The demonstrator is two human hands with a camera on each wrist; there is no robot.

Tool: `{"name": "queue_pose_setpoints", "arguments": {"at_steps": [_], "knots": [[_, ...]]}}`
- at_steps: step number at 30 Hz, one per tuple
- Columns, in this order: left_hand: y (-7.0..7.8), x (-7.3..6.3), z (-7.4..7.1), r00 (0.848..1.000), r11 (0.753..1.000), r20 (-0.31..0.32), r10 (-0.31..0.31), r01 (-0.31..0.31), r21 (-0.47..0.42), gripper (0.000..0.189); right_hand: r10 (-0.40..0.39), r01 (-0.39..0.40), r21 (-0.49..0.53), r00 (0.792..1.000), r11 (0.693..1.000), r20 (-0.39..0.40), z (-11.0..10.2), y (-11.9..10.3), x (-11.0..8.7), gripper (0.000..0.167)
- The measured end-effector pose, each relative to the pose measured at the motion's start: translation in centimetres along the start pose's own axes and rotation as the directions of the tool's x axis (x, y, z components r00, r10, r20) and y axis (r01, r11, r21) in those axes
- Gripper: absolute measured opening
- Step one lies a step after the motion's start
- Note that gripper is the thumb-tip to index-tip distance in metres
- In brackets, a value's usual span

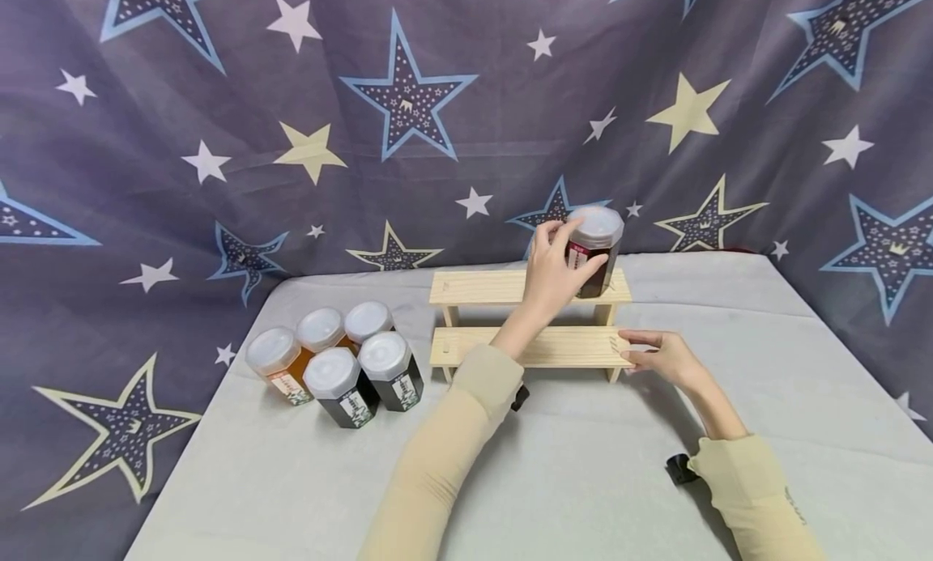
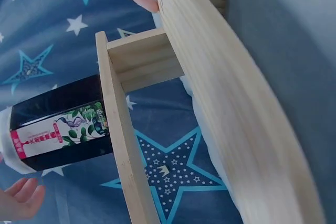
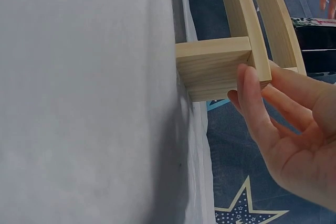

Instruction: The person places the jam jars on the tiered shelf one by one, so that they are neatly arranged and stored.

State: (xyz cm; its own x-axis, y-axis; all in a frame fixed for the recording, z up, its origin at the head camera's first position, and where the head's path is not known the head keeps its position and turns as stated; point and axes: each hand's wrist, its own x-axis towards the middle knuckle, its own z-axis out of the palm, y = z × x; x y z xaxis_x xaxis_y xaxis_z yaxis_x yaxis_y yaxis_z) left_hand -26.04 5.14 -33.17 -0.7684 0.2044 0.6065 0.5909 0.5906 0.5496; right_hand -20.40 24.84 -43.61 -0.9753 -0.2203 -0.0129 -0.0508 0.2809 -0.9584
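Note:
A dark hexagonal jar (image 1: 607, 276) with a translucent lid stands at the right end of the upper step of a wooden two-step rack (image 1: 576, 349). My left hand (image 1: 551, 268) holds it near the lid, index finger at the lid's edge and thumb across the front. In the left wrist view, other fingers (image 2: 22, 199) of that hand hang beside the jar, and its floral label (image 2: 60, 134) shows. At the lower step's right end, my right hand (image 1: 669, 357) pinches the board's corner between thumb and fingers, seen closely in the right wrist view.
Left of the rack, several lidded jars stand close together: amber ones (image 1: 290, 375) behind and at the left, dark ones (image 1: 399, 387) in front. A pale cloth (image 1: 583, 480) covers the table. Behind it hangs a star-patterned curtain (image 1: 466, 59).

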Motion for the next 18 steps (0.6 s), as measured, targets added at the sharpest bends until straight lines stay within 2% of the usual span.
{"name": "queue_pose_setpoints", "arguments": {"at_steps": [6, 14, 18], "knots": [[-0.2, -1.4, -1.1, 0.998, 0.998, -0.04, 0.056, -0.057, -0.028, 0.049, 0.004, -0.003, -0.007, 1.0, 1.0, 0.007, 0.0, 0.0, 0.0, 0.044], [-0.5, -3.1, -2.8, 0.998, 0.996, -0.036, 0.052, -0.055, -0.069, 0.047, 0.008, -0.008, -0.021, 1.0, 1.0, 0.007, 0.1, -0.4, -0.1, 0.044], [-0.6, -4.0, -4.0, 0.996, 0.994, -0.038, 0.081, -0.083, -0.065, 0.046, 0.01, -0.01, -0.012, 1.0, 1.0, 0.001, 0.2, -0.5, -0.2, 0.043]]}}
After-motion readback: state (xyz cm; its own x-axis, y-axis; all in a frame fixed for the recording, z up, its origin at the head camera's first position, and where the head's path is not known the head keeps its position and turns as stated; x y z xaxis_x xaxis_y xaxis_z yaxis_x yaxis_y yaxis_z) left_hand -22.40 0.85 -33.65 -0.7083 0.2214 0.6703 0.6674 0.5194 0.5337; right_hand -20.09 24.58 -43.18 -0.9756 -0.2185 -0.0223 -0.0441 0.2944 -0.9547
